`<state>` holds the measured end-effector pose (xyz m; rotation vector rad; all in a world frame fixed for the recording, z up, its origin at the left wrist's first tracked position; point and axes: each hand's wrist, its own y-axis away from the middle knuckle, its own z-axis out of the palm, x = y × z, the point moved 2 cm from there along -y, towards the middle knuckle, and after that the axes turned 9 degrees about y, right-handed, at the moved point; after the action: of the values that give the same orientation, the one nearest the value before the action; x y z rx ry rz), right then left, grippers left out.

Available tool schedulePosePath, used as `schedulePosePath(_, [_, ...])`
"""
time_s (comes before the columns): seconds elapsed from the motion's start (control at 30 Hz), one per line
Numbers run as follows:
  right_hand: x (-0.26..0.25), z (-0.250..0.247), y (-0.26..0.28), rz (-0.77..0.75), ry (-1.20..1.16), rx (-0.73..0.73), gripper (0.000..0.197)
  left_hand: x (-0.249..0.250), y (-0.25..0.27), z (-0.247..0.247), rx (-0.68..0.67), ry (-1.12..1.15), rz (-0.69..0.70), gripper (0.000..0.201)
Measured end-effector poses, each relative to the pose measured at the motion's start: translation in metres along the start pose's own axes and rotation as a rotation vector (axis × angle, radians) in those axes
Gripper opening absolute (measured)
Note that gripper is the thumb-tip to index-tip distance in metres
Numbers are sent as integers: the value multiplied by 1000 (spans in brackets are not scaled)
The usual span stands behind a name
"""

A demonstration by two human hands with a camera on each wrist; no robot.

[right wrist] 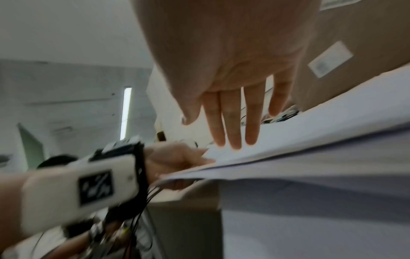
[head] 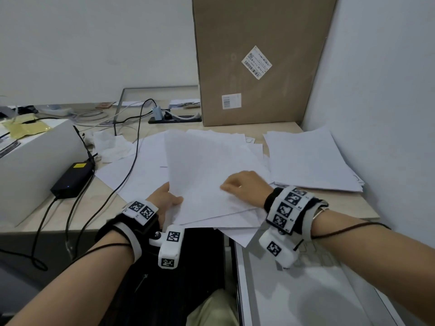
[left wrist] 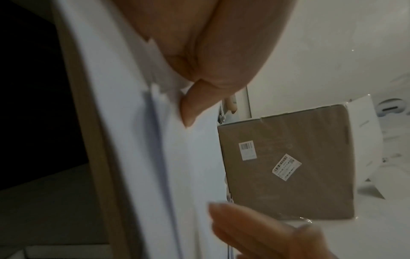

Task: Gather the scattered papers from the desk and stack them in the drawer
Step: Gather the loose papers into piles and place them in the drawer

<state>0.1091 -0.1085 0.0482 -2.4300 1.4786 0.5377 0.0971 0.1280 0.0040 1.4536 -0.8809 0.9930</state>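
A loose bundle of white papers (head: pixel 207 175) lies fanned out in the middle of the desk, its near corner hanging over the front edge. My left hand (head: pixel 168 198) pinches the bundle's left edge, thumb on top and fingers underneath. In the right wrist view the same hand (right wrist: pixel 177 157) holds the lifted edge of the papers (right wrist: pixel 310 140). My right hand (head: pixel 244 184) rests on top of the sheets, and its fingers (right wrist: pixel 230 122) lie straight with the tips on the paper. A second paper stack (head: pixel 313 161) sits at the right by the wall. The open drawer (head: pixel 237 267) is below the desk edge at the lower right.
A tall cardboard box (head: pixel 259 60) stands behind the papers. A black power adapter (head: pixel 70 182) and its cables lie to the left, next to a white box (head: pixel 35 165). A power strip (head: pixel 174 118) sits at the back. A wall closes off the right side.
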Motion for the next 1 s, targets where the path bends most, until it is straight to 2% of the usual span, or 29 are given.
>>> schedulePosePath(0.07, [36,-21,0,176,-52,178,25,-2,6,-5,63,85,46,46])
schedulePosePath(0.1, [52,-31,1,266,-59,241,26,-3,9,-8,66,96,56,47])
schedulePosePath(0.17, [77,-43,0,416,-28,257,40,-3,13,-12,56,138,74,49])
schedulePosePath(0.23, [89,-48,-1,470,-15,185,48,-1,16,-13,39,181,87,51])
schedulePosePath(0.3, [91,-46,-1,454,-95,123,37,0,16,-12,15,212,103,52])
schedulePosePath(0.37, [87,-44,-1,425,-121,129,27,0,16,-12,13,216,109,52])
schedulePosePath(0.53, [80,-46,-2,312,-97,290,33,-2,16,-16,-2,230,113,54])
schedulePosePath(0.6, [77,-48,-2,327,-215,330,28,-2,17,-15,-30,232,113,53])
schedulePosePath(0.7, [77,-50,-3,392,-390,247,18,-2,18,-13,-83,274,109,50])
schedulePosePath(0.77, [81,-50,-4,408,-423,229,16,-3,19,-12,-114,321,96,47])
schedulePosePath(0.9, [73,-53,-3,326,-325,408,22,-6,20,-8,-129,320,66,42])
schedulePosePath(1.0, [66,-66,-3,317,-307,588,37,-4,18,-4,-110,309,35,34])
